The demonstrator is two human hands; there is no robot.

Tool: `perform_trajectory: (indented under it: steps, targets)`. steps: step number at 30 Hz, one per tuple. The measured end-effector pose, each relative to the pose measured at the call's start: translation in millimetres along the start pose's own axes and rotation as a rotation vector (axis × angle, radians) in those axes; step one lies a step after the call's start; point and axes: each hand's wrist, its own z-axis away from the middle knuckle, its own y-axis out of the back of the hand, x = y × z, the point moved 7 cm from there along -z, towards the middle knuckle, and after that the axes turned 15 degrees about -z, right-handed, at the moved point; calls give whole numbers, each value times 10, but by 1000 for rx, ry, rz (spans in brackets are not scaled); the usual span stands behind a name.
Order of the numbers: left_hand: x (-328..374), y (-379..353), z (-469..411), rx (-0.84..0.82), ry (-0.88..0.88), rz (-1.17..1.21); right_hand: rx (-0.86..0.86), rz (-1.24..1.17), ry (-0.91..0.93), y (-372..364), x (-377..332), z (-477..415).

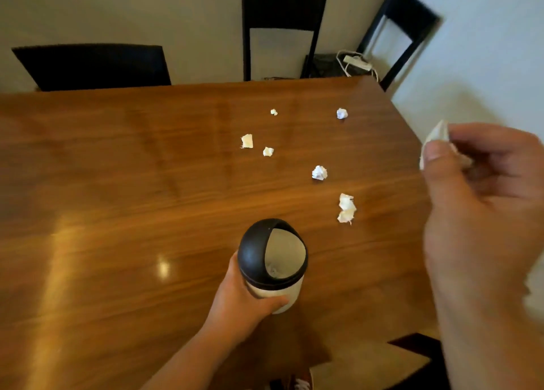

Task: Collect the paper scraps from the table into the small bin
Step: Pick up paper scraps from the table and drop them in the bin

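Note:
My left hand (244,304) grips the small white bin (276,289) near the table's front edge. Its black domed lid (253,251) has an opening facing up and right, with a crumpled scrap visible inside. My right hand (482,201) is raised close to the camera at the right, pinching a white paper scrap (435,136) between thumb and fingers. Several white scraps lie on the wooden table (117,183): a pair of pieces (346,208) nearest the bin, a ball (319,172), a flat piece (247,141) and others farther back.
Three dark chairs stand beyond the table's far edge (94,65), (282,21), (403,24). A white power strip with cable (357,62) rests on the seat of one chair. The table's right edge runs diagonally under my right hand.

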Motion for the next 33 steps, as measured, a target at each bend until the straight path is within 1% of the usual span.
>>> perform_trajectory:
  steps: [1, 2, 4, 5, 6, 8, 10, 13, 16, 18, 20, 24, 26, 28, 30, 31, 33]
  targets:
    - [69, -47, -26, -5, -19, -4, -79, 56, -13, -81, 48, 127]
    - [134, -91, -45, -4, -40, -6, -224, 137, -96, -198, 204, 294]
    - [249, -177, -82, 4, -78, -13, -631, 376, -368, -418, 623, 788]
    - [301, -219, -96, 6, -96, -17, -741, 440, -453, -391, 792, 992]
    - [343, -259, -109, 7, -108, -18, -752, 438, -501, -305, 911, 1079]
    - [374, -338, -151, 10, -104, -17, -653, 398, -550, -52, 1077, 1036]
    - [358, -437, -189, 11, -79, -14, -613, 440, -631, 241, 1335, 999]
    - [358, -559, -231, 26, -59, -34, -673, 497, -783, 528, 1846, 995]
    - [379, -698, -253, 61, -12, -24, -750, 557, -864, 718, 2398, 927]
    - [410, -805, -258, 91, 40, -12, -799, 611, -858, 761, 2744, 809]
    - [463, -921, -259, 133, 78, -8, -865, 668, -812, 729, 3042, 688]
    - [559, -1197, -268, 212, 150, 0, -1059, 687, -609, 469, 3489, 557]
    - [594, -1318, -260, 252, 171, 11, -1124, 712, -501, 309, 3634, 524]
    - [612, -1411, -225, 297, 191, 25, -1173, 749, -440, 185, 3766, 523]
    - [600, -1484, -165, 334, 212, 39, -1239, 782, -416, 117, 3869, 584]
    - [590, -1506, -129, 350, 218, 41, -1243, 786, -406, 109, 3901, 611]
    - [582, -1513, -48, 375, 220, 38, -1190, 753, -407, 146, 3925, 657]
